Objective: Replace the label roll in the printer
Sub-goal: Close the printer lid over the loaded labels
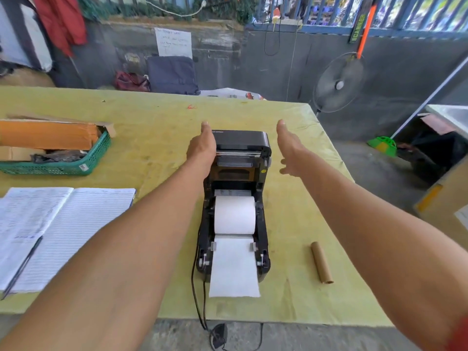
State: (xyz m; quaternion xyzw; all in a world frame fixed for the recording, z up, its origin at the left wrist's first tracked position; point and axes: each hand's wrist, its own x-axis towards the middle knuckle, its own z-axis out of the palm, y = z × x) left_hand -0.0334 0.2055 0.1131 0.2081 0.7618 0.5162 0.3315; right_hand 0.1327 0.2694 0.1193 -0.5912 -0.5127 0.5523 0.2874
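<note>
Fingers of the left hand [203, 148] are hidden behind the printer's [235, 219] raised lid [243, 140], so can't tell its grip. Right hand [291, 150] hovers open, empty. Label roll [234, 215] sits loaded inside; lid lettering is unreadable.

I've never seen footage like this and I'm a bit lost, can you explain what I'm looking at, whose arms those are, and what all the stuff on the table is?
There is one picture, from a camera worn on a person's head, looking forward and down, so the two bare arms are the wearer's own. No robot is involved. On the yellow-green table stands a black label printer with its lid swung open. Inside sits a white label roll, its paper fed out the front. The left hand rests against the lid's side; the right hand is open beside it, touching nothing. Neither hand holds anything. A bare cardboard core lies to the right of the printer. To the left are an open notebook and a green basket.
</note>
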